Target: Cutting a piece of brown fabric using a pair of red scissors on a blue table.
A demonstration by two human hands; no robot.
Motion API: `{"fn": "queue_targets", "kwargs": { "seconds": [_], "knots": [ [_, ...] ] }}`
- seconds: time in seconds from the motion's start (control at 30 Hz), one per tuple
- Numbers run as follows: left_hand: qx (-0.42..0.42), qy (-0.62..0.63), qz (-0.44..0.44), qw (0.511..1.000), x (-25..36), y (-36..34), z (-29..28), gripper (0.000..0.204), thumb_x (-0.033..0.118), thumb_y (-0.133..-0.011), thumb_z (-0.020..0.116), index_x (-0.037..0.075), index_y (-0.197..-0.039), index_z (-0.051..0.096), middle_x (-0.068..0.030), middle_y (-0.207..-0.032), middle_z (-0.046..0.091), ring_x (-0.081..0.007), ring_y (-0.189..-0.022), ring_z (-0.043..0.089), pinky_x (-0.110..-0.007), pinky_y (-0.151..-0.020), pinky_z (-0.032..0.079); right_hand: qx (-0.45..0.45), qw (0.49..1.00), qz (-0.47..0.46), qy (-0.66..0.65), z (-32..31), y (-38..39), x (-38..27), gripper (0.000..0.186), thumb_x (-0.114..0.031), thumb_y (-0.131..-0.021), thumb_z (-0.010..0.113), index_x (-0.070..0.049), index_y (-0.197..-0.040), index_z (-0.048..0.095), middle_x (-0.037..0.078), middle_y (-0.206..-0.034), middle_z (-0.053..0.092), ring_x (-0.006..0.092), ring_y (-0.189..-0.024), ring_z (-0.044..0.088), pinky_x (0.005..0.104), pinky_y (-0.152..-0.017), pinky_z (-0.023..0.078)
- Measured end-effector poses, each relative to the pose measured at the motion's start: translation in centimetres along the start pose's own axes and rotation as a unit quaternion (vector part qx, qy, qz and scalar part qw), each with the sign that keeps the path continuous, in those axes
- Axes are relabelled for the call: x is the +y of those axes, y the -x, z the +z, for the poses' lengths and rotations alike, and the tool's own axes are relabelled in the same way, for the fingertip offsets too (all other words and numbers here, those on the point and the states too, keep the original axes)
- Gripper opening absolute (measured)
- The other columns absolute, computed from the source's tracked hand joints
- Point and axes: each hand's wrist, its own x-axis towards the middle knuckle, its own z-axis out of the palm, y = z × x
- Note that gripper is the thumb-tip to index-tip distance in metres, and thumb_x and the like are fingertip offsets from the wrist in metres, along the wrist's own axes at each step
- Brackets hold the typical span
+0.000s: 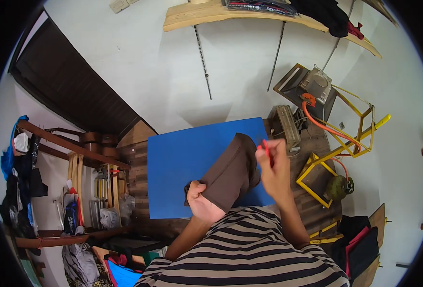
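Head view: left hand (203, 204) fingers grip the brown cloth (231, 172) over the blue mat (182, 162); right hand (274, 165) fingers pinch a red tool (266, 147).

View: one head-worn fisheye, looking steeply down from above.
Nearness: close over the blue mat (182, 162), frame centre.
Edges: walls curve toward the rim.

Red tool (267, 149) mostly hidden (inside right hand (276, 168))

A folded brown cloth (233, 172) lies tilted across the blue mat's (182, 162) right half — lower end gripped, a thin red tool (267, 149) just beside its upper-right edge
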Motion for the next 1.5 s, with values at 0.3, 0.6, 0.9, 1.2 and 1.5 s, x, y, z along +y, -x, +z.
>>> {"fn": "queue_targets", "kwargs": {
  "seconds": [0.3,0.6,0.9,1.2,1.5],
  "knots": [
    [-0.008,-0.080,0.014,0.997,-0.6,0.6,-0.2,0.073,0.034,-0.083,0.038,-0.007,-0.142,0.027,-0.0210,-0.145,0.034,-0.0324,-0.134,0.034,-0.044,-0.112,0.024,-0.060,0.986,-0.118,0.100,1.2,4.2,-1.6,0.028,-0.014,-0.078,0.072,-0.002,-0.087,0.049,0.017,-0.078,0.063,0.0300,-0.061,0.063,0.0354,-0.052,0.050],
    [-0.034,-0.126,0.011,0.991,-1.3,1.7,0.6,0.073,0.036,-0.084,0.037,-0.006,-0.142,0.026,-0.0217,-0.144,0.035,-0.0330,-0.134,0.034,-0.045,-0.112,0.024,-0.070,0.988,-0.118,0.073,0.6,5.5,-1.7,0.026,-0.012,-0.079,0.071,-0.001,-0.085,0.049,0.017,-0.075,0.063,0.0267,-0.059,0.061,0.0327,-0.054,0.049],
    [-0.049,-0.119,-0.012,0.992,-2.5,2.2,0.6,0.072,0.035,-0.083,0.038,-0.007,-0.141,0.027,-0.0224,-0.143,0.037,-0.0332,-0.132,0.037,-0.046,-0.111,0.025,-0.054,0.991,-0.115,0.033,-0.3,7.0,-1.4,0.025,-0.010,-0.078,0.072,-0.001,-0.085,0.050,0.015,-0.071,0.058,0.0244,-0.058,0.058,0.0308,-0.055,0.048],
    [-0.133,-0.087,-0.037,0.987,-2.6,2.1,1.4,0.072,0.032,-0.082,0.040,-0.009,-0.140,0.028,-0.0224,-0.141,0.039,-0.0330,-0.131,0.038,-0.045,-0.111,0.026,-0.028,0.977,-0.210,0.033,-0.7,7.2,-1.8,0.027,-0.009,-0.077,0.073,-0.001,-0.086,0.049,0.014,-0.074,0.059,0.0246,-0.056,0.060,0.0305,-0.051,0.048],
    [-0.151,-0.109,0.000,0.983,-3.0,1.2,1.7,0.058,0.032,-0.092,0.033,-0.008,-0.134,0.039,-0.0206,-0.133,0.049,-0.0306,-0.122,0.049,-0.042,-0.105,0.035,-0.069,0.963,-0.257,0.041,-1.1,7.0,-2.0,0.023,-0.007,-0.073,0.074,0.001,-0.085,0.056,0.013,-0.073,0.059,0.0211,-0.052,0.057,0.0284,-0.047,0.046]
  ]
}}
